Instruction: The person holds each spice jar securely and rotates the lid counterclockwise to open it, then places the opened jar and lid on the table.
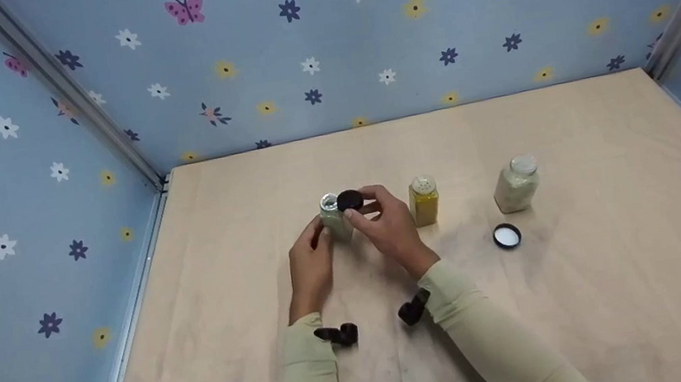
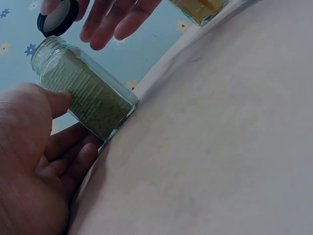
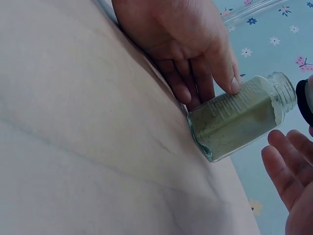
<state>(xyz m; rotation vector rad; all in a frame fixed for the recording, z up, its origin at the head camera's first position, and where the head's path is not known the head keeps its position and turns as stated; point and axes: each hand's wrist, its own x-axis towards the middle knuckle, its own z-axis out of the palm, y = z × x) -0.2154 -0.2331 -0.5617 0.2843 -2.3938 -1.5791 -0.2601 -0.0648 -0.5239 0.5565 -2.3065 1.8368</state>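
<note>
A glass spice jar [image 2: 93, 95] of green powder stands on the table, its threaded mouth uncovered in both wrist views. My left hand [image 1: 311, 267] holds it low on the sides, thumb on the near face and fingers behind. Just off the mouth, to the right in the head view, is a black screw cap [image 1: 350, 200], pinched between the thumb and fingers of my right hand [image 1: 395, 227]. A gap shows between cap and rim in the right wrist view. The other right fingers [image 3: 288, 166] are extended beside the jar without gripping it.
Right of my hands stands a jar of yellow spice [image 1: 424, 201] with a perforated top. Farther right is another jar with pale green contents [image 1: 517, 185]. A black cap [image 1: 507, 236] lies near it, white inside up. Flowered walls [image 1: 303, 40] border the table [image 1: 635, 281].
</note>
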